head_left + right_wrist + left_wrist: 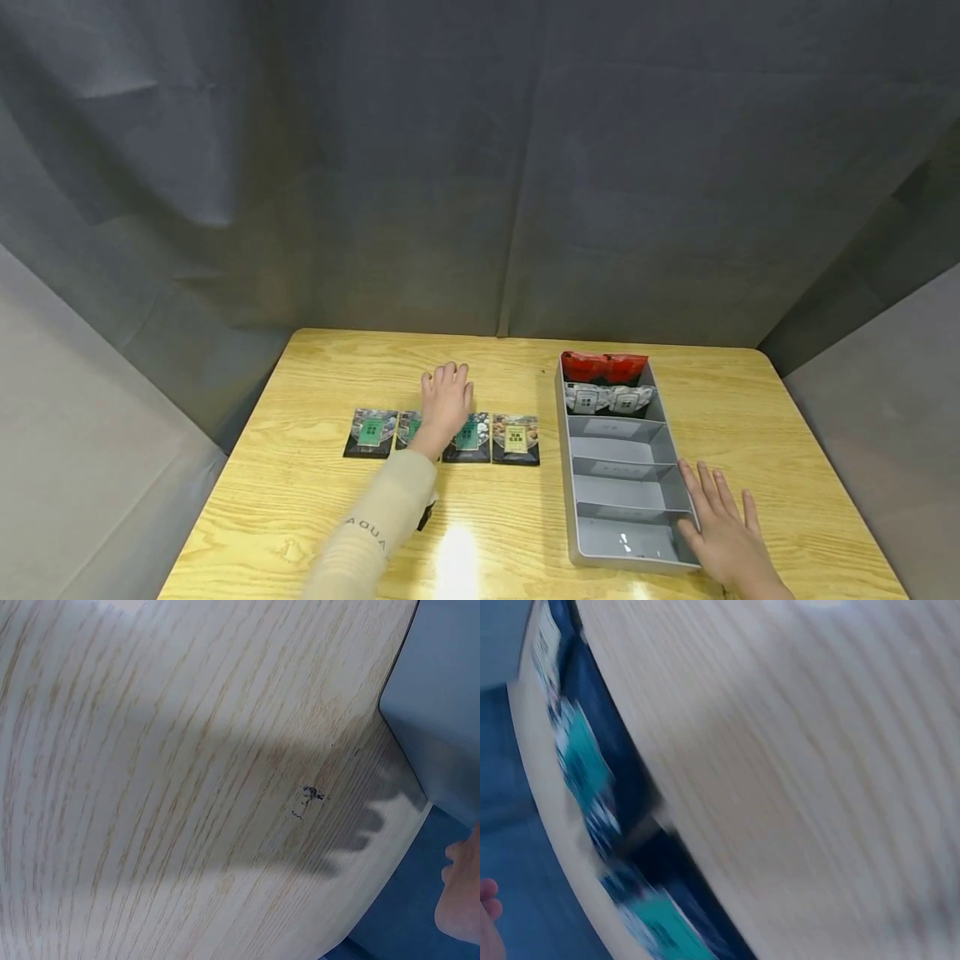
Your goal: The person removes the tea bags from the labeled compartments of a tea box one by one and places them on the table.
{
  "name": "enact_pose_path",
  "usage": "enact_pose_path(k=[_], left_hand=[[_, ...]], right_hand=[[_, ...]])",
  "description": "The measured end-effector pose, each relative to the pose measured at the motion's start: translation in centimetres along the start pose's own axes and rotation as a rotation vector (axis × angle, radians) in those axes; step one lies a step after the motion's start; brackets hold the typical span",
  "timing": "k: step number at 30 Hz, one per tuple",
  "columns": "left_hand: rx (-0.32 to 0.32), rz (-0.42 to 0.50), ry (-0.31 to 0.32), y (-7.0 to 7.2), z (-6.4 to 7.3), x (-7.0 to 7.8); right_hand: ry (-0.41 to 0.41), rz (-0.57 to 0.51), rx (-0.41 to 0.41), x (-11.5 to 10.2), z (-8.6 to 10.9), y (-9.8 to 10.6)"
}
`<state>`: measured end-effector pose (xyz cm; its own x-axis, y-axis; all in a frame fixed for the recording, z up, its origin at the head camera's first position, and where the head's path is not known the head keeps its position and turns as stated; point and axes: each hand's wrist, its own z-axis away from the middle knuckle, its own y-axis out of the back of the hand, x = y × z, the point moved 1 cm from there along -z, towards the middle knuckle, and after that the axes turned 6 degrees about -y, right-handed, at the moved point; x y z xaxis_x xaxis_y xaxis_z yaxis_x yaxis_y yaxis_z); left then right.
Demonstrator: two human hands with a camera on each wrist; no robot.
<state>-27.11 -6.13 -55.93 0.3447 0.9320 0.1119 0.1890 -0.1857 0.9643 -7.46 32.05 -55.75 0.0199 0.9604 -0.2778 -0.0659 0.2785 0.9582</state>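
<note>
Head view: the left hand [446, 402] lies flat, fingers straight, over a row of small flat foil packets [467, 437] mid-table; they look light, thin, slippery, best pinched at an edge. The right hand [722, 523], fingers spread, rests beside a grey plastic divided tray [567, 467]; bare wooden table [315, 500] surrounds them. Left wrist view: blurred packets [585, 761]. Right wrist view: tray corner [442, 697], wood grain.

Plenty of bare table [337, 367] behind the packet row [442, 436] and along the near edge. There's an open strip between the last packet [516, 439] and the tray [567, 467], wide enough for a hand. The tray's three near slots are free; the two far ones are filled by red packs [603, 367] and grey packs [609, 400]. Curtain [480, 167] walls in the back.
</note>
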Motion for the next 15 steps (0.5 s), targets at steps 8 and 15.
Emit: enact_pose_path(k=[8, 15], left_hand=[[-0.048, -0.07, -0.114, 0.1, -1.9, 5.7], [-0.053, -0.073, -0.206, 0.1, -3.2, 10.1]], right_hand=[[-0.004, 0.013, 0.003, 0.0, -0.3, -0.1], [-0.002, 0.014, 0.018, 0.1, -0.1, -0.1]])
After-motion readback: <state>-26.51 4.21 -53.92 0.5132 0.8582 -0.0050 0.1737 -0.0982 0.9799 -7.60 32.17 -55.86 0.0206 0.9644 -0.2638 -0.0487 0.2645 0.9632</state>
